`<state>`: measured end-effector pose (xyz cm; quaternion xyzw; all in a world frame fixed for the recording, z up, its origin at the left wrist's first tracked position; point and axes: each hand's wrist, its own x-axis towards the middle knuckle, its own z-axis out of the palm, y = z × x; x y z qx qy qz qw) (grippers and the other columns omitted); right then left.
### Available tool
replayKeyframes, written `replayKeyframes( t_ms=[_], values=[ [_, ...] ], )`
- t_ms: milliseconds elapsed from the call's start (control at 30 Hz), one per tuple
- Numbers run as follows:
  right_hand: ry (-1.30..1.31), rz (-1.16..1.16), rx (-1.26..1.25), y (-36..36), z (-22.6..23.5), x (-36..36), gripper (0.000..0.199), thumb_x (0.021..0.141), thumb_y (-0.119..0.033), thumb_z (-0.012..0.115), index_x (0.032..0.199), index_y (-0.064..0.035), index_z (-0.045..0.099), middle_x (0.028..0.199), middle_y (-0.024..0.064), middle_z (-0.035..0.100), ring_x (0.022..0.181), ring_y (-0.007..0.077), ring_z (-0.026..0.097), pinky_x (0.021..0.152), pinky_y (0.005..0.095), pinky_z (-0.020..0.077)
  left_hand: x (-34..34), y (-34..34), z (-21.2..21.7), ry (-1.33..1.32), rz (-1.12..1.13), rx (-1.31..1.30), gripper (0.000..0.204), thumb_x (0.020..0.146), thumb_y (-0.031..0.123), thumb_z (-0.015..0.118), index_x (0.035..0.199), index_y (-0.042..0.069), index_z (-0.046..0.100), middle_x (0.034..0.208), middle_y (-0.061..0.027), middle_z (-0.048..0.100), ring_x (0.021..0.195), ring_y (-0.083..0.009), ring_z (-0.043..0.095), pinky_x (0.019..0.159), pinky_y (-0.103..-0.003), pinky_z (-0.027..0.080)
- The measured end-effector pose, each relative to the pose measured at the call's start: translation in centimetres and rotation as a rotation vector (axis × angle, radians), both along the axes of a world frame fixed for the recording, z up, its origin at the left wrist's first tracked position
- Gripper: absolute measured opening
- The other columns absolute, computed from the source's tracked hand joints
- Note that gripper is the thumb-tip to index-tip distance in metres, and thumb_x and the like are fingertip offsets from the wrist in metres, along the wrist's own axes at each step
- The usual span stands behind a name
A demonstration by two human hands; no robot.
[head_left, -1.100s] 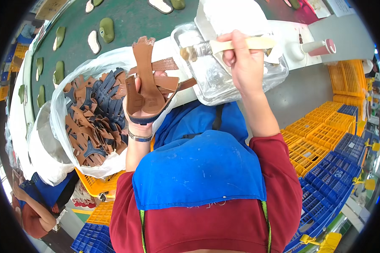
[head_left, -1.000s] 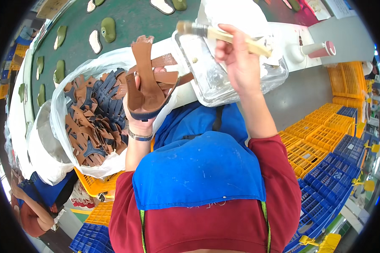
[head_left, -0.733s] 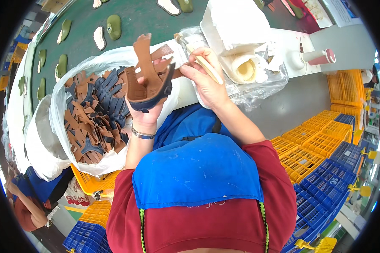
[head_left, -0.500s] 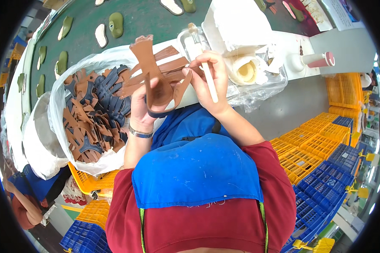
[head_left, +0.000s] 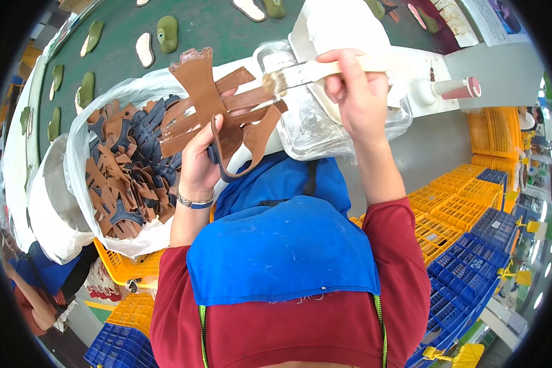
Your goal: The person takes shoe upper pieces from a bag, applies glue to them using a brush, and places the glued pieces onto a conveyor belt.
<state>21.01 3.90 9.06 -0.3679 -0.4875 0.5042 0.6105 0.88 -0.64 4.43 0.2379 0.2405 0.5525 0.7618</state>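
My left hand (head_left: 199, 161) is closed around a brown strappy sandal upper (head_left: 201, 92), its thumb pressed on the near side. The straps fan out left and right over the worktop's edge. My right hand (head_left: 363, 101) grips the pale handle of a flat paintbrush (head_left: 300, 75) lying almost level. The brush's bristles point left, close to the tip of a brown strap; whether they touch it I cannot tell. Under the brush and right wrist sits a plastic-wrapped tray (head_left: 316, 132). Left of my left hand, a clear plastic bag (head_left: 73, 175) holds many brown and dark blue uppers (head_left: 126, 172).
Green shoe parts (head_left: 167, 34) and pale soles (head_left: 145, 50) lie on the green conveyor belt (head_left: 119, 43). A white container (head_left: 343, 30) stands behind the tray. Yellow crates (head_left: 438, 218) and blue crates (head_left: 466, 264) are stacked at right. Another person's arm (head_left: 34, 294) shows at far left.
My right hand has left the strap and moved right, turning the brush from upright to nearly level with bristles leftward. My left hand and the upper have shifted slightly left.
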Motion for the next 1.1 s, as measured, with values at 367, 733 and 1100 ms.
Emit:
replayKeyframes(
  t_ms=[367, 733, 1100],
  values=[
    [-0.339, 0.082, 0.053, 1.3, 0.5, 0.8, 0.020, 0.082, -0.019, 0.053, 0.076, -0.0009, 0.061, 0.056, -0.0030, 0.049, 0.050, 0.0019, 0.040, 0.044, 0.0187, 0.0314, -0.3, -0.2, -0.7, -0.130, 0.059, -0.034, 0.046, 0.079, 0.017, 0.051, 0.122, 0.010, 0.037, 0.118, -0.0065, 0.046, 0.105, -0.0230, 0.045, 0.083, -0.041, 0.039],
    [-0.363, 0.132, 0.052, 2.5, 0.3, 0.8, 0.020, 0.080, -0.018, 0.054, 0.076, 0.0003, 0.060, 0.059, -0.0021, 0.051, 0.051, 0.0018, 0.040, 0.043, 0.0182, 0.0305, -0.4, -0.1, -1.6, -0.122, 0.088, -0.009, 0.045, 0.078, 0.017, 0.052, 0.121, 0.012, 0.039, 0.120, -0.0072, 0.044, 0.109, -0.0264, 0.041, 0.087, -0.045, 0.035],
    [-0.070, 0.114, 0.009, 0.4, -0.1, 1.6, 0.021, 0.084, -0.016, 0.048, 0.080, 0.0021, 0.059, 0.053, -0.0015, 0.045, 0.046, 0.0024, 0.037, 0.042, 0.0154, 0.0272, -0.3, 0.7, -2.6, -0.787, -0.257, -0.186, 0.049, 0.086, 0.027, 0.037, 0.129, 0.006, 0.025, 0.122, -0.0303, 0.027, 0.117, -0.0369, 0.025, 0.095, -0.044, 0.028]
  ],
)
